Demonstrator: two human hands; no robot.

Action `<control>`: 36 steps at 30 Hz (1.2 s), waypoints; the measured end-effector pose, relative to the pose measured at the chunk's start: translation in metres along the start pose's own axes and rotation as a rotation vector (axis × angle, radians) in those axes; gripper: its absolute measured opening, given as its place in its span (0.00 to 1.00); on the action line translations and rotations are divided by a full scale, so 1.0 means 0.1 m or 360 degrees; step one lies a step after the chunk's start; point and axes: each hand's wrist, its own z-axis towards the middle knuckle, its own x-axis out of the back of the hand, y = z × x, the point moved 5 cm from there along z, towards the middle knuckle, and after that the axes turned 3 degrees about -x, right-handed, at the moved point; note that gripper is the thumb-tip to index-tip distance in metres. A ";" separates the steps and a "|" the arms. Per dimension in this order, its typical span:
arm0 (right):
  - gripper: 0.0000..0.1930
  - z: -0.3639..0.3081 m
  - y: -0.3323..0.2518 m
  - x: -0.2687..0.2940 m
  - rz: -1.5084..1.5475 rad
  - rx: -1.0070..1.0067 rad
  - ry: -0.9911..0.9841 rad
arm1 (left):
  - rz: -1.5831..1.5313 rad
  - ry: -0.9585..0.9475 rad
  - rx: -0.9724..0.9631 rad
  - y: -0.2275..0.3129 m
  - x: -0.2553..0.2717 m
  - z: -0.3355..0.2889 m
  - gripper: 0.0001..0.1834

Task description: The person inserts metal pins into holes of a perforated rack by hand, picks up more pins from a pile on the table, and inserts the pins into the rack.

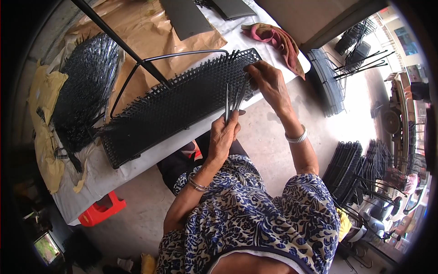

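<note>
A long black perforated rack (178, 109) lies slantwise across the table, with many small dark pieces standing up along its far edge. My left hand (222, 137) is closed round a small bundle of thin, shiny dark rods (235, 100), which point up over the rack's near edge. Above the right end of the rack, my right hand (272, 86) pinches with thumb and forefinger; whatever is between the fingertips is too small to make out. To the left, a large heap of thin shiny black rods (86, 82) rests on torn brown wrapping.
A thick black pole (121, 43) slants over the rack. Brown paper (150, 27), dark flat panels (189, 18) and a crumpled red cloth (280, 43) lie on the white-covered table. A red stool (101, 210) shows below. Black wire racks (344, 166) stand on the floor at right.
</note>
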 end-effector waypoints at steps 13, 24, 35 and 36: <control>0.04 0.52 -0.02 0.13 -0.0666 0.0987 0.0842 | -0.0272 0.0073 0.0164 -0.26 0.20 0.12 0.18; 0.03 0.56 -0.09 0.12 -0.0678 0.0959 0.0743 | -0.0328 0.0037 0.0138 -0.12 0.09 0.09 0.16; 0.07 0.66 0.19 -0.05 -0.0939 0.0853 0.0300 | -0.0384 0.0033 0.0068 -0.06 0.02 0.07 0.18; 0.11 0.66 0.19 -0.06 -0.0916 0.0803 0.0251 | -0.0399 0.0030 0.0068 -0.05 0.02 0.07 0.17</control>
